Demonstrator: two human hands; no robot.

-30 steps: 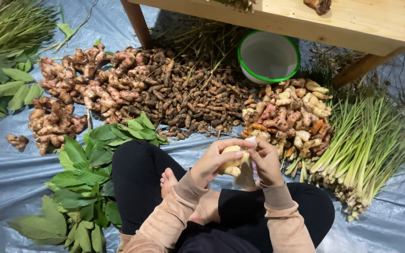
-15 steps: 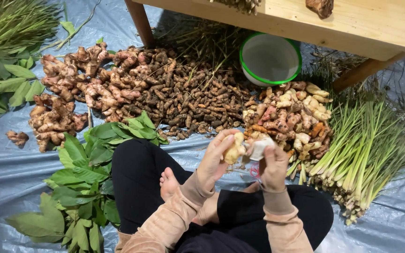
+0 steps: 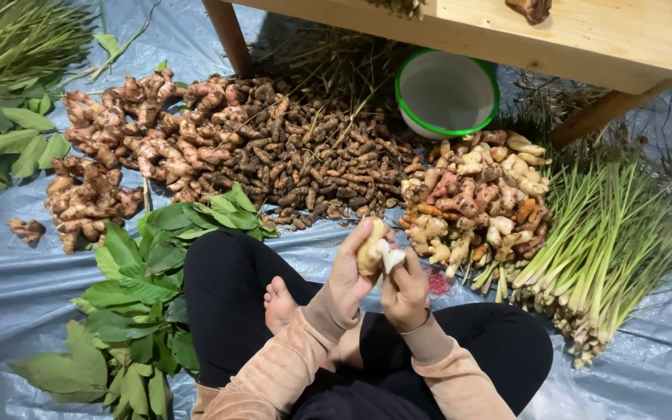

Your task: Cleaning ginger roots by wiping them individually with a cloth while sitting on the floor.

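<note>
Hands have drifted apart: left hand (image 3: 351,268) grips the ginger piece (image 3: 372,247) before the bowl (image 3: 446,93); right hand (image 3: 404,289) clenches a white tool (image 3: 390,255).

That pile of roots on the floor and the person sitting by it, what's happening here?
A person sits cross-legged on a grey tarp. Their left hand holds a pale piece of root, and the right hand works at it with something small and white. Around them lie ginger, a heap of small brown roots, mixed pale roots, lemongrass stalks, green leaves and a green-rimmed bowl.
</note>
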